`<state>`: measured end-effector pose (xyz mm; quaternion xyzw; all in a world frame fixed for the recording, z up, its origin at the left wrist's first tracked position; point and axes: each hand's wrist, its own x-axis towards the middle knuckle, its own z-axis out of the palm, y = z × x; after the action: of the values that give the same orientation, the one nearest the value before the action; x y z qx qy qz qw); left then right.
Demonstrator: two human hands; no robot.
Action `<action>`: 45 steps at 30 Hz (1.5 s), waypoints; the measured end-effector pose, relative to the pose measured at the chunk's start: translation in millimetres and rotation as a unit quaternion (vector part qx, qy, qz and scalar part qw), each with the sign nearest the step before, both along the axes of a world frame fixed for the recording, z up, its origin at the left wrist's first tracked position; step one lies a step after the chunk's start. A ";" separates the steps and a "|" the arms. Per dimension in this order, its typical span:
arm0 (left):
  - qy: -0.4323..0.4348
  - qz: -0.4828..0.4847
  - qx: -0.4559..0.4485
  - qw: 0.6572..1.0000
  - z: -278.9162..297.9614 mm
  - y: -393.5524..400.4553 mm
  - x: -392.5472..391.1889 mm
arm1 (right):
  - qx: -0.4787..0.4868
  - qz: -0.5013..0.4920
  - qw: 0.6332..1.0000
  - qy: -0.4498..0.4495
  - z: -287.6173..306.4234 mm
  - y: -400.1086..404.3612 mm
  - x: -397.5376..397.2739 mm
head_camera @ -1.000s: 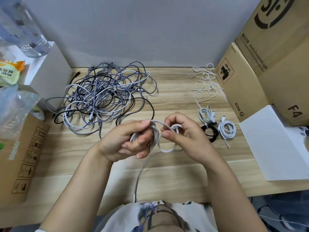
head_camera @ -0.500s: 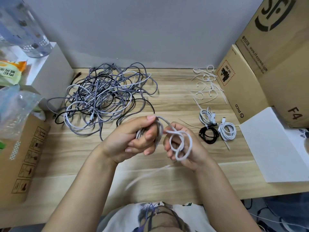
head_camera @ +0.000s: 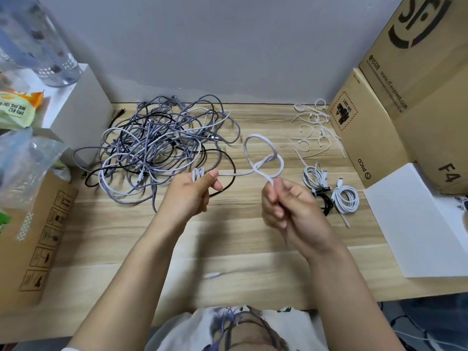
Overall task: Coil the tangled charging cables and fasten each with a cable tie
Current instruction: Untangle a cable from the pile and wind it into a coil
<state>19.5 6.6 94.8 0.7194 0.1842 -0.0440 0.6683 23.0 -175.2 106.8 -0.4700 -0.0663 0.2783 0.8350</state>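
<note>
Since a second earlier the hands had drawn apart: left hand [head_camera: 193, 191] gripped the small coil, right hand [head_camera: 286, 209] fingers pinched the pale braided charging cable [head_camera: 262, 158] above the wooden worktop [head_camera: 228, 239], exposing a loose knot to undo before further coiling.

table [head_camera: 228, 239] – pale wood grain, matt | cables [head_camera: 162, 145] – braided weave | boxes [head_camera: 415, 102] – brown cardboard

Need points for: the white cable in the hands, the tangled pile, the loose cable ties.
white cable [head_camera: 260, 138], head view, top of the upper loop between the hands.
tangled pile [head_camera: 157, 148], head view, middle of the heap.
cable ties [head_camera: 314, 130], head view, centre of the scattered cluster by the cardboard box.
</note>
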 end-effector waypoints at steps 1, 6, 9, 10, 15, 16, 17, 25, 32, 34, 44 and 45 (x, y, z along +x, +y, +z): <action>0.004 0.002 0.003 1.000 -1.8 0.7 -0.6 | -0.007 -0.036 0.999 0.013 0.4 -2.0 3.0; 0.003 0.084 -0.003 0.996 -16.3 6.9 2.2 | 0.021 -0.141 0.988 0.054 5.7 -9.9 11.8; 0.002 0.151 -0.031 0.988 -24.1 17.4 6.9 | 0.039 -0.195 0.977 0.082 7.0 -19.8 17.5; 0.003 0.168 -0.042 0.985 -26.4 21.3 7.8 | 0.034 -0.214 0.973 0.085 6.9 -23.1 18.8; 0.018 0.230 -0.072 0.970 -39.8 34.9 7.7 | -0.007 -0.311 0.942 0.126 -4.4 -31.7 23.9; 0.018 0.247 -0.087 0.965 -42.0 36.0 7.6 | -0.022 -0.316 0.939 0.137 -9.2 -30.8 24.8; 0.015 0.260 -0.102 0.960 -43.3 36.4 7.2 | -0.042 -0.316 0.936 0.147 -15.9 -30.5 26.7; -0.010 0.049 -0.020 0.999 -14.5 24.0 -0.9 | -0.512 -0.178 0.839 -0.045 -57.3 -21.3 21.3; -0.004 -0.043 -0.062 0.997 2.3 -2.3 -3.6 | -0.310 -0.006 0.934 -0.175 -25.4 25.0 4.8; -0.008 -0.055 -0.089 0.994 3.3 -3.0 -4.0 | -0.267 0.008 0.953 -0.140 -27.7 30.0 2.3; 0.085 -0.356 -0.657 0.659 1.2 -9.7 -25.4 | -0.188 -0.087 0.968 -0.138 -8.3 18.4 7.7; 0.067 -0.345 -0.690 0.633 4.8 -11.3 -25.7 | -0.189 -0.068 0.970 -0.135 -9.5 19.8 8.2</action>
<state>-6.2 -4.7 99.6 0.0552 -0.1170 -0.4341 0.8916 31.2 -155.4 97.4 -0.6561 -0.0927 0.1625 0.7311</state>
